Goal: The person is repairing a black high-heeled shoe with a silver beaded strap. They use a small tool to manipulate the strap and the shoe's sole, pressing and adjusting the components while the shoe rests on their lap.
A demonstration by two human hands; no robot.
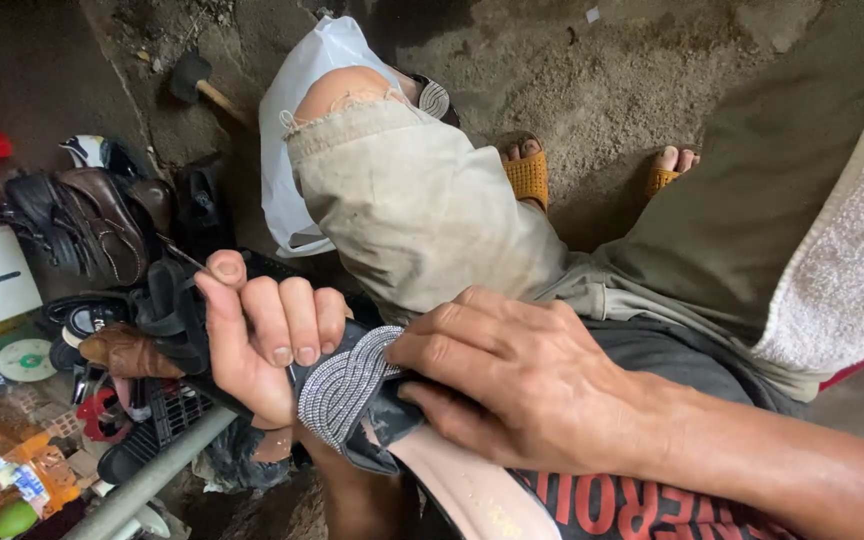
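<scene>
The left hand (257,335) was curled tight around a dark sandal (357,400) with a silver beaded strap (344,385) (its pale insole (472,490) pointed at the lap), and the right hand (512,385) pinched the strap's edge. Both hands met over the knee (402,200), beside a heap of shoes (102,230).

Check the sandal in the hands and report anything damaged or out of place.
The dark sandal's silver beaded strap looks pulled away from the pink insole, bunched between the left hand and right hand. Whether it is torn is hidden.
</scene>
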